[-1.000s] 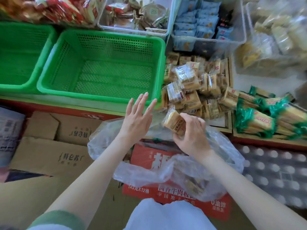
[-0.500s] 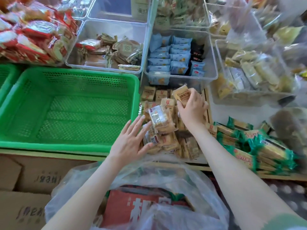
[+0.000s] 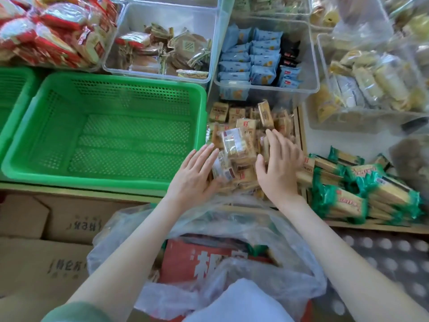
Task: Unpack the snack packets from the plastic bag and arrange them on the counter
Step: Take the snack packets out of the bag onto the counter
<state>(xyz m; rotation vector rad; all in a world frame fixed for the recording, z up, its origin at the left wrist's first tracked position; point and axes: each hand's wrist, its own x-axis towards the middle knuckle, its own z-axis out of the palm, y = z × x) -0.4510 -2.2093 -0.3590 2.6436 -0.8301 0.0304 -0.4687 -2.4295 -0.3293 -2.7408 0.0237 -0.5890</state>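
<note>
The basket (image 3: pixel 92 180) is bright green with a grid of small holes. The snack packets (image 3: pixel 241 145) are tan with red marks. The wafer packs (image 3: pixel 343 201) are yellow with green ends. The plastic bag (image 3: pixel 290 240) is clear, over a red box (image 3: pixel 185 256) with white characters. The grey mat (image 3: pixel 383 263) has pale dots.

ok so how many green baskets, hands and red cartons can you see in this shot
green baskets: 2, the big one and one cut off at the left edge
hands: 2, left hand and right hand, both touching the tan snack packets
red carton in the plastic bag: 1
total: 5
</note>
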